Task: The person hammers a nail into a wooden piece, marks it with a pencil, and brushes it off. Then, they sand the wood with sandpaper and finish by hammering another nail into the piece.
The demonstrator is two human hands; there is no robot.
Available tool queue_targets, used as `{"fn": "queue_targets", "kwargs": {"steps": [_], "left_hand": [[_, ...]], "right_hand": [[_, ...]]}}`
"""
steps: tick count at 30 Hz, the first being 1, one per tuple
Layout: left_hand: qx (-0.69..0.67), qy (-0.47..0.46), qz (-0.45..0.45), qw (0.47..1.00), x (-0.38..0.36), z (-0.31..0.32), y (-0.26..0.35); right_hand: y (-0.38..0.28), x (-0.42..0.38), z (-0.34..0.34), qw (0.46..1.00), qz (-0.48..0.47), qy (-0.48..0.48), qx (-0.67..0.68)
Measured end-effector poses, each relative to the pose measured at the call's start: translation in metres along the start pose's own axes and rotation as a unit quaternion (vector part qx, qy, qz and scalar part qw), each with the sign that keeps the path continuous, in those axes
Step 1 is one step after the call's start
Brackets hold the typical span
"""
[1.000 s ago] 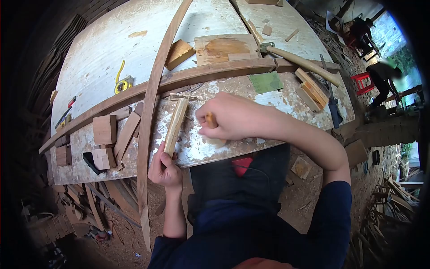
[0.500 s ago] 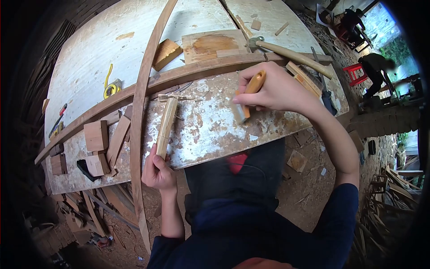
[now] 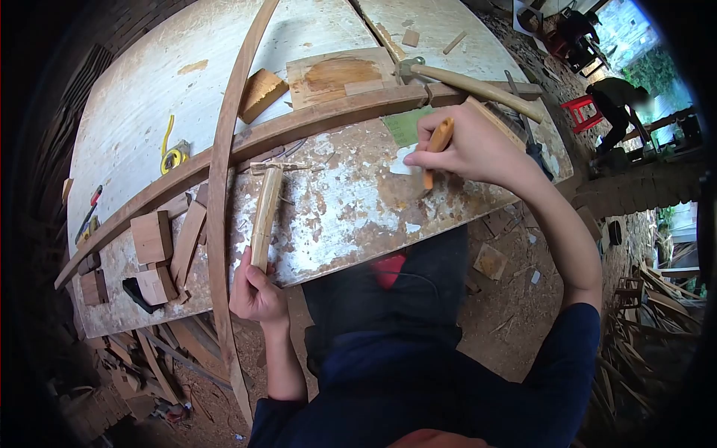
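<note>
Right now your left hand sits at the near edge of the workbench, fingers wrapped around the lower end of a slim wooden stick that lies on the paint-flecked top and points away from you. Its far end reaches a small crosspiece just short of the long curved rail that runs across the bench from left to right. Your right hand is raised over the right part of the bench, fingers closed around the orange handle of a chisel; the tool's lower end points down toward the surface, but the blade is blurred and you cannot tell whether it touches the top. Just beyond that hand lies a green sheet, partly covered by your knuckles. A second thin bent strip crosses the rail and runs off the near edge of the bench, just left of the stick you hold. Left of it sit several small wooden blocks, and farther up a yellow tape measure. Behind the rail rest a flat board with a brown stain, a wedge-shaped block beside it, and a hammer with a pale wooden handle, lying near the right end of the rail. Off to the far right, well apart from you, another person bends over beside a red stool.
</note>
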State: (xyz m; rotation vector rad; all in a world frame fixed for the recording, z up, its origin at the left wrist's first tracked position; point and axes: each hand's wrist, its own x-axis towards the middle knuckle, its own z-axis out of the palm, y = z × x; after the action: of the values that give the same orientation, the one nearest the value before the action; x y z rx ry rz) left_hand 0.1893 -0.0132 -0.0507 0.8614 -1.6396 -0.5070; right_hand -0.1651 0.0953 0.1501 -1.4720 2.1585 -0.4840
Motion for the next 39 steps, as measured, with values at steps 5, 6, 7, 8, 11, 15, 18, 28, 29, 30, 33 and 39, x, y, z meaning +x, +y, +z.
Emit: {"fn": "queue_targets", "kwargs": {"steps": [5,6,7,8,11,15,18,28,29,30,33,39], "left_hand": [[-0.005,-0.007,-0.019,1.000,-0.003,-0.002,-0.004],[-0.007,-0.007,-0.020,1.000,-0.003,-0.001,-0.004],[-0.008,-0.007,-0.021,1.000,-0.002,-0.001,-0.002],[-0.008,-0.006,-0.023,1.000,-0.002,-0.001,-0.001],[-0.009,-0.011,-0.017,1.000,-0.002,-0.001,-0.001],[-0.009,-0.014,-0.022,1.000,-0.002,-0.001,-0.001],[-0.010,-0.010,-0.023,1.000,-0.003,0.000,-0.003],[-0.007,-0.005,-0.031,0.999,-0.001,0.003,0.003],[-0.005,-0.005,-0.029,1.000,-0.002,0.003,0.002],[-0.002,-0.005,-0.027,1.000,-0.002,0.001,0.002],[0.007,-0.014,-0.038,0.999,-0.004,-0.003,-0.003],[-0.005,-0.016,-0.020,1.000,-0.005,-0.002,-0.006]], "right_hand": [[0.008,-0.013,-0.006,0.991,0.022,-0.034,-0.131],[0.005,-0.015,-0.011,0.995,0.026,-0.026,-0.089],[0.004,-0.018,-0.014,0.998,0.029,-0.019,-0.047],[0.012,-0.020,-0.011,0.998,-0.028,0.022,-0.057],[0.051,-0.015,-0.009,0.976,0.061,-0.026,-0.207],[0.034,-0.028,-0.028,0.991,0.098,0.022,-0.084],[0.067,-0.029,-0.014,0.978,0.060,0.056,-0.193],[0.056,-0.056,-0.035,0.978,0.159,0.018,-0.134],[0.052,-0.057,-0.036,0.986,0.149,0.050,-0.063],[0.059,-0.056,-0.033,0.984,0.150,0.029,-0.089],[0.079,-0.058,-0.029,0.980,0.135,0.000,-0.149],[0.054,-0.062,-0.013,0.994,-0.020,0.011,-0.109]]}}
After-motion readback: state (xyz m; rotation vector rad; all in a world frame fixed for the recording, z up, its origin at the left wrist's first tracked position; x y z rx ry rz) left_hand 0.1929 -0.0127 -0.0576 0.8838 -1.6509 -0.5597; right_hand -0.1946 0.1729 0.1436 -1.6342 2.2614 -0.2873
